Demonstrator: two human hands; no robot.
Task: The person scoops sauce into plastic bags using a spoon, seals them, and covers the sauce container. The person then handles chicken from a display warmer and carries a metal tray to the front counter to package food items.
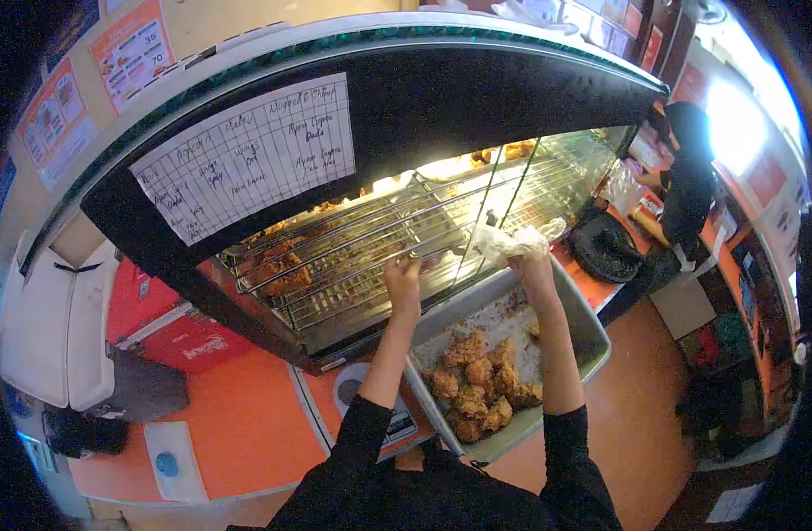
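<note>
A glass-fronted warming cabinet [371, 226] with wire racks stands in front of me, its lamps lit. My left hand [403, 276] is at the front edge of the rack, fingers curled around something I cannot make out. To its right, my right hand [528, 258] is closed on a crumpled whitish cloth or plastic [503, 242] near the glass. Below my hands lies a grey metal tray [596, 354] holding several pieces of fried chicken [477, 376]. More fried chicken [284, 268] rests inside the cabinet at the left.
A handwritten chart [251, 155] is taped to the cabinet. Another person [685, 186] in dark clothes works at the right, beside a black round container [605, 246]. At the left are an orange counter [247, 416], red boxes [189, 341] and a grey bin [145, 385].
</note>
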